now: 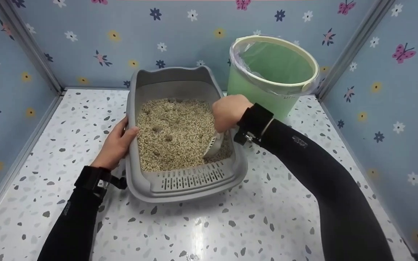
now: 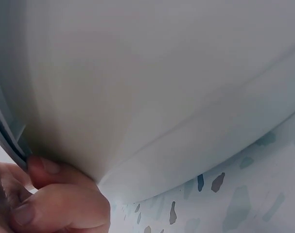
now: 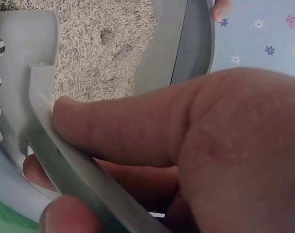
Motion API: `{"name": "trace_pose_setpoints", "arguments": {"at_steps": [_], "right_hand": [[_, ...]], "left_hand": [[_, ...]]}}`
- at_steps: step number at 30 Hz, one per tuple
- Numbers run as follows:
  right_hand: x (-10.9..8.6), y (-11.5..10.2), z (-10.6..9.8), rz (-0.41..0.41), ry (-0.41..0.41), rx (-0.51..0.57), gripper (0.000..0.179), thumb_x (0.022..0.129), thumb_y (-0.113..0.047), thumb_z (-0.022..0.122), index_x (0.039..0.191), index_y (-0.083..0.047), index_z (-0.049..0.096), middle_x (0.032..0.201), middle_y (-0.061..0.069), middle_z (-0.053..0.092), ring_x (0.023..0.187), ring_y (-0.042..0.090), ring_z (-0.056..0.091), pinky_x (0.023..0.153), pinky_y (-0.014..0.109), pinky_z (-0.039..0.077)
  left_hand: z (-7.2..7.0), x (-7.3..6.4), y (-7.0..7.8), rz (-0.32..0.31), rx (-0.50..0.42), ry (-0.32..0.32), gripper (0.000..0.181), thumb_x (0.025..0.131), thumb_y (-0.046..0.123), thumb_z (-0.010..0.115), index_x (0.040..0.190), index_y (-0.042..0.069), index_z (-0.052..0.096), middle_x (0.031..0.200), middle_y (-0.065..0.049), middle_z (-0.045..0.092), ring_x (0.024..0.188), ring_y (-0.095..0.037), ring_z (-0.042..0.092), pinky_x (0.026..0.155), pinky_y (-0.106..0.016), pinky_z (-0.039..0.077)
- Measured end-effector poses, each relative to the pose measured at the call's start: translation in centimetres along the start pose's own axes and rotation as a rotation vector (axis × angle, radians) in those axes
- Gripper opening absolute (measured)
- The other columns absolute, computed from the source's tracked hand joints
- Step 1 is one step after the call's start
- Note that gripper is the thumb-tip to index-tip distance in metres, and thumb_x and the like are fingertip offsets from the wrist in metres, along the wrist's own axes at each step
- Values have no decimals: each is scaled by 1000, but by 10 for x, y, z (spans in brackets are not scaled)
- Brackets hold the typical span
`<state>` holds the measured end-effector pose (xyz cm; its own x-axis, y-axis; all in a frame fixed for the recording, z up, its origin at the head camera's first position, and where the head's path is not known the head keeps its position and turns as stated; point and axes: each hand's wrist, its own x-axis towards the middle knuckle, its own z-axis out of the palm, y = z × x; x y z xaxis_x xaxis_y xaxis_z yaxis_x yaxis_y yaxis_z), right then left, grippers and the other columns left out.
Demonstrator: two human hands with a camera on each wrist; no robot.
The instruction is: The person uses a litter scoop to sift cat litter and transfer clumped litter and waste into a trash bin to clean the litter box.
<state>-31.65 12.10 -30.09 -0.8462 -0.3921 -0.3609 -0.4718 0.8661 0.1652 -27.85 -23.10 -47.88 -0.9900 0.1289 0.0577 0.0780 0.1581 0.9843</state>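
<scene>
A grey litter box (image 1: 187,196) stands on the speckled surface, with pale pellet litter (image 1: 180,123) and a few darker clumps inside. My left hand (image 1: 114,146) grips its left rim, thumb on top; in the left wrist view that hand's curled fingers (image 2: 69,204) sit under the rim against the outer wall (image 2: 137,73). My right hand (image 1: 230,111) is over the box's right side and holds a grey slotted litter scoop (image 1: 214,145) by its handle. The scoop's head (image 3: 28,36) is tilted, its lower edge at the litter near the front right corner.
A pale green bin (image 1: 256,92) lined with a clear bag stands behind and right of the box, close to my right hand. Flower-patterned panels (image 1: 96,32) close off the back and both sides. Speckled surface (image 1: 267,217) extends in front.
</scene>
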Motion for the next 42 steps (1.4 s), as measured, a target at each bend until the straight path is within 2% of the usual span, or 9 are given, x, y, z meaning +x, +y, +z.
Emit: {"name": "trace_pose_setpoints", "arguments": {"at_steps": [7,14,20,23,26,29,32,38,42], "right_hand": [[11,-1,5,-19,31,37,17,83,-21,70,73,-19,57,83,3,62,74,25,61,61,47,55],[24,-2,15,-39,73,104,31,86,-31,78,72,-21,53,82,1,59,74,24,59,68,51,59],[38,-5,27,-107,89,143,40,97,-41,76,69,-20,56,79,0,61,78,25,61,75,51,59],[46,-8,36,-149,96,172,44,99,-40,76,65,-20,56,72,-3,55,72,23,55,71,44,54],[54,-11,44,-190,79,220,48,101,-35,77,61,-21,54,63,-6,45,64,20,44,65,37,41],[59,-15,49,-220,71,259,46,101,-34,79,60,-22,60,59,-9,47,63,18,44,65,33,38],[63,-19,52,-242,70,280,47,101,-35,80,60,-22,62,58,-10,49,63,16,46,66,32,39],[71,-32,63,-299,12,336,61,108,-36,74,57,-21,44,57,-8,28,52,11,23,60,29,24],[77,-45,72,-277,-23,369,61,111,-36,71,62,-20,39,59,-7,25,51,9,20,58,28,21]], "left_hand": [[-1,0,1,-16,24,10,78,116,45,57,180,23,20,98,-12,52,61,-10,49,47,-24,43],[-2,-1,1,-25,35,13,80,115,47,57,181,22,18,114,-19,55,73,-14,58,51,-26,50],[-2,-1,1,-21,24,17,79,116,45,57,181,21,19,112,-19,54,72,-13,58,51,-25,50],[-2,-1,0,-28,20,11,80,116,46,56,181,22,17,120,-23,55,75,-14,59,53,-26,51],[-2,-1,-1,-35,8,4,80,116,47,55,181,22,15,127,-24,54,77,-14,60,54,-26,51],[-2,-1,-2,-31,8,2,79,117,44,55,181,21,15,120,-22,55,73,-13,58,51,-26,49],[-2,0,0,-20,20,6,77,117,42,55,181,21,17,105,-16,53,64,-11,52,47,-25,45],[-1,0,1,-12,34,12,79,116,46,57,181,22,18,93,-8,50,58,-8,45,46,-24,42],[-1,-1,0,-14,28,18,78,116,45,57,180,22,19,91,-8,50,58,-9,45,46,-24,41]]}}
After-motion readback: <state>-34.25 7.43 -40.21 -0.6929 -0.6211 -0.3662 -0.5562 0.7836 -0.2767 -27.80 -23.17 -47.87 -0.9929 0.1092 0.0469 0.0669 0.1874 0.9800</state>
